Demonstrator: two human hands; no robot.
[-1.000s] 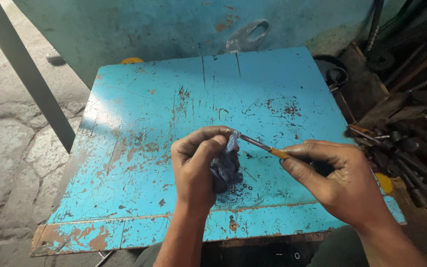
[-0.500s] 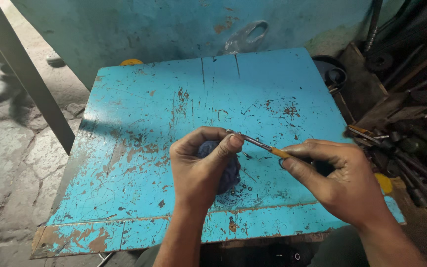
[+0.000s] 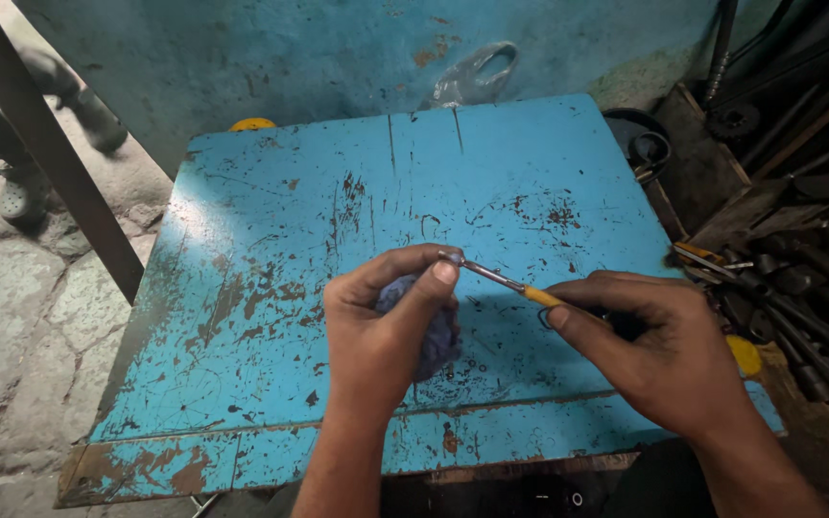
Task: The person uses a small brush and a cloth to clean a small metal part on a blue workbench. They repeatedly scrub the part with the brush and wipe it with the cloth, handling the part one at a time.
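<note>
Since the earlier frames the left hand (image 3: 386, 331) has rolled its thumb over the dark blue rag (image 3: 434, 336), so the cloth that hung loose beside the palm is now bunched inside the fist, and two feet have come into view on the cracked floor (image 3: 11, 326) at far left. The small screwdriver (image 3: 501, 279) has barely shifted. It lies with its long axis running from the orange handle at the right, up and leftward to the metal tip, which meets the left thumb and forefinger (image 3: 438, 271) just above the rag. The right hand (image 3: 669, 360) is the nearer one to the handle, pinching its end between thumb and forefinger with the other fingers curled loosely; the left hand is clenched around the rag and pressed to the shaft's tip. Both hover over the near middle of the scratched blue table (image 3: 271, 221) (a few tiny washers or screws lie beneath them). A heap of dark metal tools (image 3: 798, 278) crowds the right.
</note>
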